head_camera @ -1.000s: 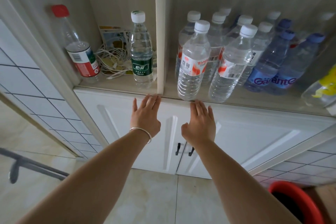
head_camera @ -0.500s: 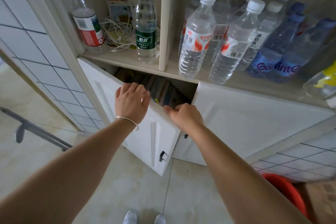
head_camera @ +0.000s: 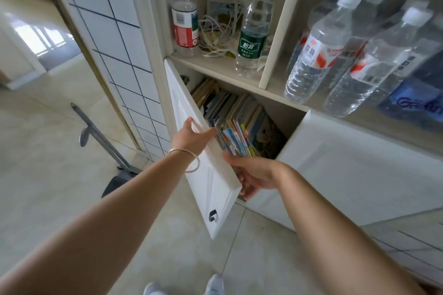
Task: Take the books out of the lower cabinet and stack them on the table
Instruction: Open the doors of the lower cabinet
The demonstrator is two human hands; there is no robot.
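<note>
Several colourful books (head_camera: pixel 242 127) stand upright, leaning, inside the lower cabinet. The white left door (head_camera: pixel 208 189) is swung wide; the right door (head_camera: pixel 335 163) is partly ajar. My left hand (head_camera: pixel 191 135), with a bangle at the wrist, grips the top edge of the left door. In the gap between the doors, my right hand (head_camera: pixel 255 173) sits just in front of the books' lower ends. Its thumb is spread and its fingers are curled low, partly behind the door edge, with nothing visibly held. No table is in view.
The open shelf above holds a red-labelled bottle (head_camera: pixel 184 24), a green-labelled bottle (head_camera: pixel 251 38), tangled cables (head_camera: pixel 215 36) and several water bottles (head_camera: pixel 316 55). A dustpan with a long handle (head_camera: pixel 119 175) stands on the tiled floor at left. My shoes (head_camera: pixel 213 284) show at the bottom.
Both doors were closed a second ago. The left door has swung wide under my left hand, exposing the books, and my right hand has dropped from the right door into the opening.
</note>
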